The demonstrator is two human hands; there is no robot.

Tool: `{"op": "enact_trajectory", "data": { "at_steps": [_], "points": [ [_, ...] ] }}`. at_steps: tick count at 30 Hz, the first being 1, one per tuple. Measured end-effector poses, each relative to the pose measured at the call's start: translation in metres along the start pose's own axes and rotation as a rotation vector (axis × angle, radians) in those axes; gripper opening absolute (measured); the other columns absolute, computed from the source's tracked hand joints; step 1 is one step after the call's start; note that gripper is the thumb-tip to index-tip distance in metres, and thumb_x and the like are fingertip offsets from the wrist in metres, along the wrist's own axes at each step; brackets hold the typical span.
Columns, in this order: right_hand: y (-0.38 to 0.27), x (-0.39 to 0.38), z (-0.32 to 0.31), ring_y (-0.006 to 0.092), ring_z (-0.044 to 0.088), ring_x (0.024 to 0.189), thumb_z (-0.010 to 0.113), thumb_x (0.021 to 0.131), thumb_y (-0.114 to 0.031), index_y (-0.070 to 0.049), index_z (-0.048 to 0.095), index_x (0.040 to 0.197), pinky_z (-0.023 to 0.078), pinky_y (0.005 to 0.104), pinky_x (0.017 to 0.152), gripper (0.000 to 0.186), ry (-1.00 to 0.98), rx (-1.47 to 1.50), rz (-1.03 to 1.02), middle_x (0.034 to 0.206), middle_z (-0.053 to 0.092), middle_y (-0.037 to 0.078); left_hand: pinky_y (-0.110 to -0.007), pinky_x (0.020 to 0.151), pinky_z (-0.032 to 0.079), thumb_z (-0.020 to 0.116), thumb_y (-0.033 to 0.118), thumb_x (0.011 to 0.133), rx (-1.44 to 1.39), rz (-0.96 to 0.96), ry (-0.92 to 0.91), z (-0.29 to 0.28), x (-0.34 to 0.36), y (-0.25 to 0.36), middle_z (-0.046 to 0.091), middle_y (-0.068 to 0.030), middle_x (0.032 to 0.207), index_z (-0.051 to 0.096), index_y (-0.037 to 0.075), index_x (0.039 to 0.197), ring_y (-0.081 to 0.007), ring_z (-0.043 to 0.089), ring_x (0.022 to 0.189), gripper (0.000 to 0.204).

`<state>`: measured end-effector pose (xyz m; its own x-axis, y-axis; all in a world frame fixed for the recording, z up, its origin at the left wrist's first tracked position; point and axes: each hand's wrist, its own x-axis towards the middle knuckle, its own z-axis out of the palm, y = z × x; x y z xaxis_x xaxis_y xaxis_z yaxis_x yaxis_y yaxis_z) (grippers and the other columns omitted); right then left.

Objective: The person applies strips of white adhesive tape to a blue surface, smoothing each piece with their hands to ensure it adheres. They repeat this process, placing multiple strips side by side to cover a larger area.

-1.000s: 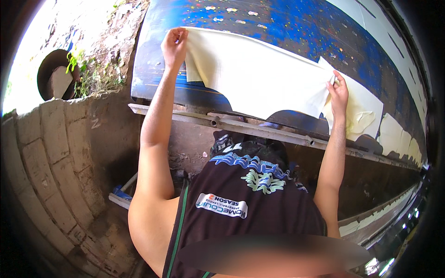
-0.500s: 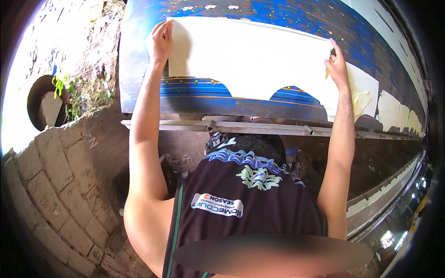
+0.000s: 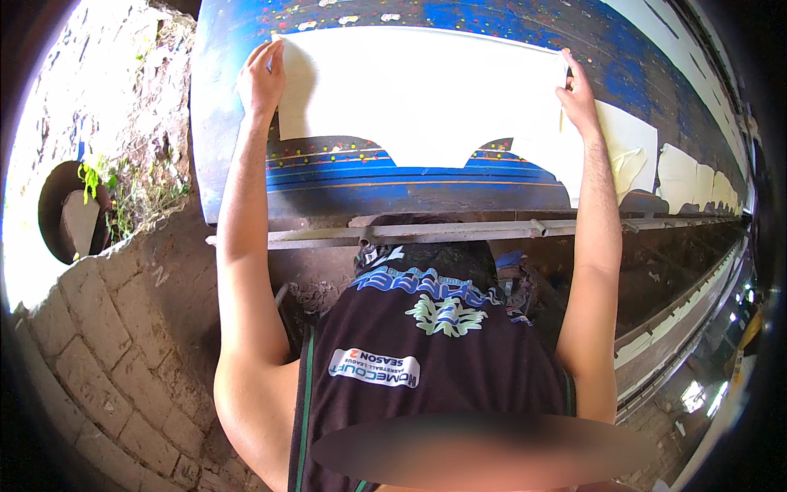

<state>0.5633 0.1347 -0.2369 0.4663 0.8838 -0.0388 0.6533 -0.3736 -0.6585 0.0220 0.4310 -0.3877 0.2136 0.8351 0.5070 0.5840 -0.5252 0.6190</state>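
A white sheet of cloth-like material [image 3: 410, 94] with a scalloped near edge lies stretched across the long blue table [image 3: 344, 197]. My left hand [image 3: 262, 80] pinches its far left corner, thumb and fingers closed. At the far right corner, my right hand [image 3: 579, 97] grips the same sheet between thumb and fingers. Another white cut piece [image 3: 631, 131] lies to the right, partly beneath my right wrist and the held sheet. On that piece rests a crumpled, pale yellowish scrap [image 3: 628, 168].
More white cut pieces [image 3: 693, 184] line the table further right. Small coloured spots dot the blue surface. A metal pipe rail [image 3: 443, 232] runs along the near edge, in front of my body. Stone paving [image 3: 106, 353] and a round dark opening [image 3: 74, 211] are at left.
Both hands have shifted the white sheet slightly farther across the table, away from the near edge. More of the piece under its right side shows. The whole view has shifted a little.
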Motion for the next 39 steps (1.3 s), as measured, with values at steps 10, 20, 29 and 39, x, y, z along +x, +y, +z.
{"op": "enact_trajectory", "data": {
  "at_steps": [10,20,29,39],
  "points": [
    [0.008,0.024,0.015,0.0106,0.062,0.097,0.059,0.089,0.006,-0.015,0.042,0.169,0.055,0.0274,0.094,0.084,-0.044,-0.063,0.029,0.17,0.048,0.009,-0.04,0.09,0.061,0.072,0.02,0.104,0.063,0.043,-0.003,-0.005,-0.002,-0.01,0.078,-0.0106,0.119,0.084,0.011,0.115,-0.0313,0.077,0.103,0.019],
    [0.009,0.017,0.033,0.032,0.032,0.164,0.071,0.077,-0.001,-0.006,0.036,0.169,0.028,0.0389,0.134,0.099,-0.158,-0.282,0.037,0.175,0.036,0.02,-0.058,0.128,0.031,0.061,0.029,0.107,0.109,0.391,-0.454,-0.024,-0.044,0.015,0.046,-0.021,0.168,0.06,0.009,0.154,-0.0428,0.042,0.154,0.051],
    [-0.013,0.015,0.073,0.0304,0.032,0.164,0.072,0.077,0.003,-0.012,0.037,0.17,0.031,0.0382,0.132,0.101,-0.166,-0.2,0.075,0.177,0.032,0.017,-0.059,0.136,0.002,0.044,0.044,0.114,0.285,0.255,-0.648,0.063,-0.063,0.118,0.006,-0.0232,0.183,0.015,-0.001,0.173,-0.0378,0.002,0.17,0.08],
    [-0.051,-0.08,0.115,0.037,0.03,0.163,0.08,0.083,-0.001,-0.014,0.045,0.167,0.044,0.0455,0.124,0.091,0.127,-0.093,0.047,0.176,0.026,0.018,-0.059,0.135,0.012,0.032,0.047,0.112,0.111,0.714,-0.543,0.201,-0.037,0.287,0.028,-0.0254,0.177,0.035,-0.007,0.166,-0.0417,0.02,0.167,0.076]
  ]
}}
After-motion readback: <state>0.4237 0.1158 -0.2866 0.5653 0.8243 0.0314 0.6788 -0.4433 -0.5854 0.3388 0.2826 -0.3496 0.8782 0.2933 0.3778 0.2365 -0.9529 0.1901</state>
